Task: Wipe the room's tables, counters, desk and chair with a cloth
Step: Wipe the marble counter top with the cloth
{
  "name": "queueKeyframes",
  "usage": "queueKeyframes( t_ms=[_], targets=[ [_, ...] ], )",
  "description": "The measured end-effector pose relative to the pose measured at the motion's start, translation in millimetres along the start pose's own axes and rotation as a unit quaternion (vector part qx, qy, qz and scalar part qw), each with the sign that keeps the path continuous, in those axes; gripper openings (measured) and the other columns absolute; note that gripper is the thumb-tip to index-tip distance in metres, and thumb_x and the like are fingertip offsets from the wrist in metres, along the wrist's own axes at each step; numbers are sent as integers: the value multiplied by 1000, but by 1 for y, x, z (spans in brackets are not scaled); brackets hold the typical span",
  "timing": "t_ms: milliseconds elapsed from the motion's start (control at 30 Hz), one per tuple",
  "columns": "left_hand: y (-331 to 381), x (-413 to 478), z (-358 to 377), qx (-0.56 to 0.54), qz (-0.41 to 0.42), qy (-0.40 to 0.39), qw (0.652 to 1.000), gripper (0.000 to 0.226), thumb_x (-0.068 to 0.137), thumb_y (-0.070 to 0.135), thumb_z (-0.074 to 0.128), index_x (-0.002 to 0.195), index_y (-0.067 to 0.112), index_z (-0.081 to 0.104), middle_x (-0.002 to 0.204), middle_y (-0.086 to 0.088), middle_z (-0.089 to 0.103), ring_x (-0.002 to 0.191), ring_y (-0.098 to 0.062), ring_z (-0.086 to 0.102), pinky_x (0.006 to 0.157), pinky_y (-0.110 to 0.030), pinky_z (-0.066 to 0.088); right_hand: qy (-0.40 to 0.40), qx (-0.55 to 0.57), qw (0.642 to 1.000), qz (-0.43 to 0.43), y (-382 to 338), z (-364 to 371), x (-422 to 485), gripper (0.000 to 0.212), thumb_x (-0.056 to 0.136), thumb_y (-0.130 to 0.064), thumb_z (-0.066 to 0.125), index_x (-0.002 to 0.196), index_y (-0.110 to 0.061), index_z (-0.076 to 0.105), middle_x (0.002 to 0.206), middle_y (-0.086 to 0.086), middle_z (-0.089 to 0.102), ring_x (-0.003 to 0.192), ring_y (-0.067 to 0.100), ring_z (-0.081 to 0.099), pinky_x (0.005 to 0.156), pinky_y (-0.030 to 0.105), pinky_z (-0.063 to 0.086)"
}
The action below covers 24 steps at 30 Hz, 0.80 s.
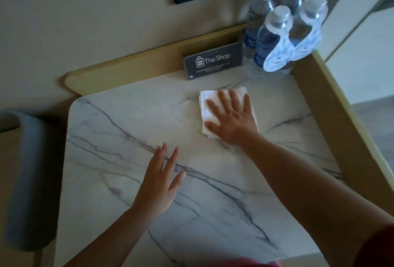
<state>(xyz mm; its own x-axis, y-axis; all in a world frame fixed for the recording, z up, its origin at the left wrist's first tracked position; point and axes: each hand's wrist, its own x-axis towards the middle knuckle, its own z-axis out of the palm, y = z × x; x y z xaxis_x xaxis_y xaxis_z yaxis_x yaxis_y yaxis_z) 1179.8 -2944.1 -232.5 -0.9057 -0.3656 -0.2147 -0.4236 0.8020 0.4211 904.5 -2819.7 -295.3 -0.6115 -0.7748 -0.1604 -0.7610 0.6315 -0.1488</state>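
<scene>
The step in hand is wiping the white, grey-veined marble counter [132, 130]. The right hand [231, 117] lies flat, fingers straight and spread, pressing the folded white cloth [213, 104] onto the counter. The cloth sits just in front of the dark standing card printed "The Shop" [213, 60], slightly to its right. The left hand [158, 183] has its fingers straight and holds nothing; it is well in front of the card and to its left, though whether it touches the counter cannot be told.

By my judgement, the strip around the card and the four clear plastic water bottles with pale caps [277, 34] just right of it is the awkward part; the next stroke would need to skirt them or have them lifted aside.

A tan wooden rail [149, 61] runs behind the card, with a beige wall [85, 21] above it. A grey padded chair arm [29, 181] stands far left of the card.
</scene>
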Motion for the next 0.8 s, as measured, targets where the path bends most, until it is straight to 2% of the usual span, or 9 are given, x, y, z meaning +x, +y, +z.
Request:
queueKeyframes(
  t_ms=[133,300,500,633,800],
  targets=[
    [50,14,22,10,31,-18,999,85,93,78,10,159,26,23,169,-4,4,157,-22,-1,124,-36,12,21,-5,998,51,80,-10,-45,80,90,-75,6,162,-42,8,172,5,-4,157,35,-6,119,67,-5],
    [98,18,37,11,62,-37,997,80,94,78,13,158,30,16,170,-5,4,157,-21,-1,126,-37,12,46,-7,996,70,131,-11,-98,74,96,-71,18,162,-38,18,172,9,6,157,36,2,123,61,1],
    [130,10,47,10,80,-66,995,73,96,69,24,159,38,7,170,3,-7,156,-12,-12,127,-39,8,45,9,996,73,127,1,-155,75,95,-71,18,162,-37,20,171,9,6,157,35,1,124,56,-5],
    [140,-1,55,12,87,-77,993,74,94,66,27,160,37,8,170,3,-7,156,-11,-13,127,-38,8,46,10,996,76,120,14,-202,74,97,-71,20,162,-36,21,171,11,9,157,36,2,123,60,0],
    [150,-19,75,21,92,-94,991,77,93,68,24,161,37,5,170,3,-9,155,-11,-16,127,-38,6,39,18,995,88,113,31,-262,74,98,-75,15,163,-38,8,172,6,-3,157,34,-10,124,59,-2]
  ],
)
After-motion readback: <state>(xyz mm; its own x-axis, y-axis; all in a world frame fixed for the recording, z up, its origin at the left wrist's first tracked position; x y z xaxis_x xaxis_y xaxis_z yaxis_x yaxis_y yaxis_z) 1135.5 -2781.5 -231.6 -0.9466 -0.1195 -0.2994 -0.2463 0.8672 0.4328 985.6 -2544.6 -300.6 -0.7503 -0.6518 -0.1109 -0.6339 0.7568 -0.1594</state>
